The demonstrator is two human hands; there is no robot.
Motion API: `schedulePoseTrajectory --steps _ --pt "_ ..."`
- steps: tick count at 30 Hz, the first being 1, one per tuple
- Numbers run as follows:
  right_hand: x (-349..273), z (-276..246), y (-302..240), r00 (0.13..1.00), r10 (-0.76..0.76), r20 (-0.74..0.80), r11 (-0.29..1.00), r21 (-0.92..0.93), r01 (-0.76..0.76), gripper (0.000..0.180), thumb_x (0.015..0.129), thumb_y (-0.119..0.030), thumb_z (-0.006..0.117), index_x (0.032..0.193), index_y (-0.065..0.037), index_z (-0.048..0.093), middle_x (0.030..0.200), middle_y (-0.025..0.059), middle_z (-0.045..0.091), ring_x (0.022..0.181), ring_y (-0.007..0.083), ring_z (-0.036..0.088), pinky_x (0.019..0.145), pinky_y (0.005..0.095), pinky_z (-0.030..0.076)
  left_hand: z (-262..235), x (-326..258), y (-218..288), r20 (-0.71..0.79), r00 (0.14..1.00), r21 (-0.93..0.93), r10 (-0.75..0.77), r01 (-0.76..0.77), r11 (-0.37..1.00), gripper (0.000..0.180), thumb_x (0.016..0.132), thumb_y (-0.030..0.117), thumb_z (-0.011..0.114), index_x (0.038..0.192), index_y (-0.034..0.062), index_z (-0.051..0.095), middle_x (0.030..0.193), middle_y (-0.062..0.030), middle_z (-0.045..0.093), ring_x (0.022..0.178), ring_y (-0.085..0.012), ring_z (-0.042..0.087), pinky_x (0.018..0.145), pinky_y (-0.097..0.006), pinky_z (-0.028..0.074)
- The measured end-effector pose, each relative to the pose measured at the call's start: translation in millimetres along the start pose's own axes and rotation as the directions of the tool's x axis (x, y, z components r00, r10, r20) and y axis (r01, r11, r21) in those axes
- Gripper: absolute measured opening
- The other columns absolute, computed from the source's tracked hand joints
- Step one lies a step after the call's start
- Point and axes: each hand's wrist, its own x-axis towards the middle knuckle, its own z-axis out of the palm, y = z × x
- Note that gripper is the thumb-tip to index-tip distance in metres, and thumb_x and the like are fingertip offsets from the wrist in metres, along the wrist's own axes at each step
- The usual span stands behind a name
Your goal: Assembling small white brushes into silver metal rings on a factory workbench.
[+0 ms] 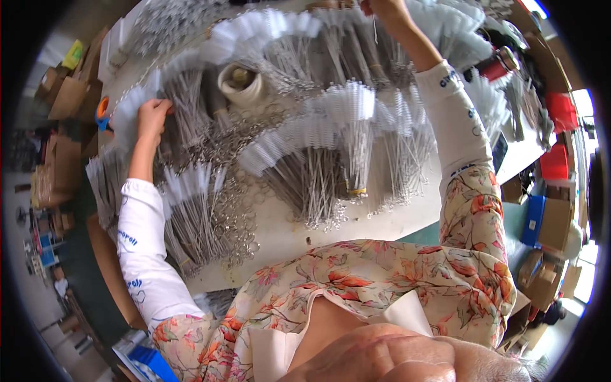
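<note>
Brushes [356,105]: bundled across the middle and upper frame; pale bristles, thin metal stems
Left hand [153,120]: upper left, fingers narrow beside bristles; I cannot tell its hold
Right hand [388,11]: top edge, partly cut; grip unclear
White round container [229,93]: upper centre, brownish thing inside
Metal rings [223,156]: scattered between bundles

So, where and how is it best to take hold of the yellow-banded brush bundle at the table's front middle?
Probably grip the bundle around its thin stems, just beyond the yellow band, coming from the person's side. The stems narrow toward that side, which should suit a closed hand; the wider bristle heads point away and may crush.
</note>
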Motion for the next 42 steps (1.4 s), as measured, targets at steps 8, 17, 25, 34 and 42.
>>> schedulePoseTrajectory --steps 8,17,25,34,42 --pt "-25 12 69 0.953 0.262 0.151 0.706 -0.703 -0.083 0.035 0.065 -0.040 0.065 0.085 -0.012 0.069 0.089 0.0116 0.065 0.080 0.0278 0.063 0.071 0.0373 0.051 -55 -47 85 -0.471 0.728 -0.044 0.498 -0.583 0.811 0.019 0.088 0.018 0.054 0.099 0.0022 0.057 0.075 0.0001 0.058 0.056 -0.0057 0.047 0.053 -0.019 0.037" --pt "-23 6 76 0.884 0.329 0.331 0.727 -0.686 -0.014 0.037 0.062 -0.040 0.074 0.082 -0.008 0.070 0.074 0.0091 0.066 0.068 0.0218 0.063 0.068 0.0331 0.050 -47 -194 52 -0.153 0.937 -0.354 0.314 -0.349 0.868 0.026 0.093 0.016 0.048 0.112 -0.0002 0.055 0.070 0.0030 0.045 0.047 0.0017 0.030 0.039 -0.015 0.019" --pt "-9 -82 47 0.950 0.235 -0.206 0.952 -0.150 -0.268 0.020 0.079 -0.016 0.048 0.080 -0.005 0.064 0.062 0.0074 0.055 0.060 0.0162 0.054 0.056 0.0309 0.046 -75 -246 14 -0.078 0.985 -0.466 0.156 -0.174 0.867 0.031 0.095 0.019 0.044 0.114 -0.0032 0.052 0.073 0.0019 0.045 0.051 0.0014 0.033 0.037 -0.013 0.023" --pt "2 -127 100 0.841 0.374 -0.390 0.511 -0.671 -0.538 0.042 0.068 -0.046 0.068 0.092 -0.011 0.069 0.099 0.0130 0.065 0.094 0.0284 0.061 0.085 0.0345 0.046 -54 -275 -15 -0.167 0.984 -0.583 -0.069 -0.042 0.811 0.029 0.095 0.024 0.043 0.102 -0.0015 0.056 0.070 0.0020 0.044 0.045 -0.0001 0.028 0.036 -0.016 0.018" --pt "-12 -141 36 0.900 -0.180 -0.398 0.659 -0.727 -0.190 0.034 0.080 -0.040 0.059 0.088 -0.009 0.068 0.076 0.0090 0.065 0.075 0.0236 0.063 0.071 0.0340 0.048 -15 -268 7 -0.064 0.984 -0.694 0.166 -0.164 0.701 0.026 0.094 0.019 0.046 0.097 -0.0035 0.059 0.069 0.0018 0.044 0.051 -0.0014 0.032 0.039 -0.016 0.021"
